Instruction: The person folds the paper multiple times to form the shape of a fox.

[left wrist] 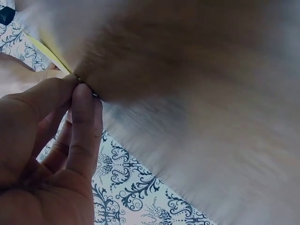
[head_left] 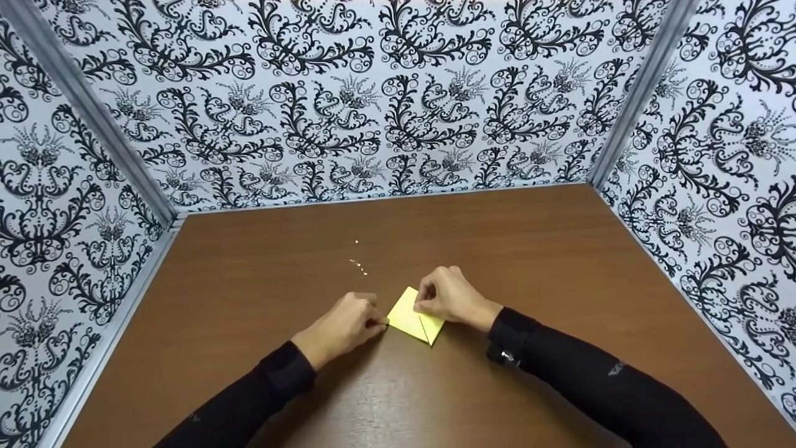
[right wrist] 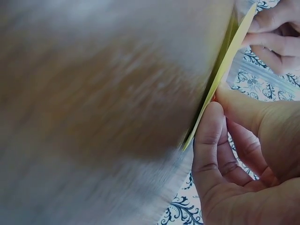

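Observation:
A folded piece of yellow paper (head_left: 405, 317) lies on the table between the two hands, with a crease or flap edge running to its near corner. My left hand (head_left: 351, 326) pinches its left corner between thumb and index finger; in the left wrist view those fingertips (left wrist: 82, 91) meet at the paper's tip. From the right, my right hand (head_left: 451, 295) reaches over the paper and covers its far right part. The right wrist view has the paper (right wrist: 224, 70) nearly edge-on, its edge at the pinched thumb and index finger of that hand.
The brown wooden table (head_left: 249, 261) carries a few small bright spots (head_left: 359, 266) beyond the left hand. Patterned black-and-white walls (head_left: 398, 124) enclose it at the back and both sides, with grey metal posts (head_left: 634, 99) at the corners.

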### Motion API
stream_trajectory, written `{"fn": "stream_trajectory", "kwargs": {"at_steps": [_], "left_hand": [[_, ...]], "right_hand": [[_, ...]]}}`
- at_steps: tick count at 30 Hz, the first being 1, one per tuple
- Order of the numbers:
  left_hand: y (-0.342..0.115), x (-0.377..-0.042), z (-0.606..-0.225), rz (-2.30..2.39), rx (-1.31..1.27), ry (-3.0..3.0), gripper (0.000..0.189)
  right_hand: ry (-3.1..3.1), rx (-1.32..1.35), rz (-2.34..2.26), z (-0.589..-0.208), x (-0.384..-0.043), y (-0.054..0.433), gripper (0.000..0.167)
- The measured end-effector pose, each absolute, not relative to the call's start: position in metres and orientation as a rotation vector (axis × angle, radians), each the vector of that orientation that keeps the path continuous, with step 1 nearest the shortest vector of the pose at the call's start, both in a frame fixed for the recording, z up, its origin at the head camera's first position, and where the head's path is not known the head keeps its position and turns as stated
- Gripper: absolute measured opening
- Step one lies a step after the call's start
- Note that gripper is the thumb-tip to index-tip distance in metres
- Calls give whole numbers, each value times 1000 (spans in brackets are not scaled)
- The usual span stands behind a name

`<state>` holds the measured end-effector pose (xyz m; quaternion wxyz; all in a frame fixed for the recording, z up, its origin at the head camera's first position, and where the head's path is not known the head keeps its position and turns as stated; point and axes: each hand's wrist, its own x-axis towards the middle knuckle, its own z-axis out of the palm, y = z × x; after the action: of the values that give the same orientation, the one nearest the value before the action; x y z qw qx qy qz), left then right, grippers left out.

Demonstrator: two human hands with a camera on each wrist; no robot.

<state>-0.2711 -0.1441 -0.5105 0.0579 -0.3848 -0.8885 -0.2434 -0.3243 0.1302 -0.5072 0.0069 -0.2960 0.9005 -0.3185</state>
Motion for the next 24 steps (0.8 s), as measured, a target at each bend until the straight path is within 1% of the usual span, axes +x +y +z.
{"fn": "stream_trajectory", "kwargs": {"at_steps": [3,13,24], "left_hand": [[-148,-267,-510,-727,-1195,-2688,12],[-153,-268,-507,-679,-1221,-2699,8],[-151,-270,-503,-695,-1210,-2710,8]], "right_hand": [[2820,-921,-992,-508,-324,130,15],[2792,-976,-1033,-506,-323,132,13],[2824,-937,-1008,-505,-322,128,14]]}}
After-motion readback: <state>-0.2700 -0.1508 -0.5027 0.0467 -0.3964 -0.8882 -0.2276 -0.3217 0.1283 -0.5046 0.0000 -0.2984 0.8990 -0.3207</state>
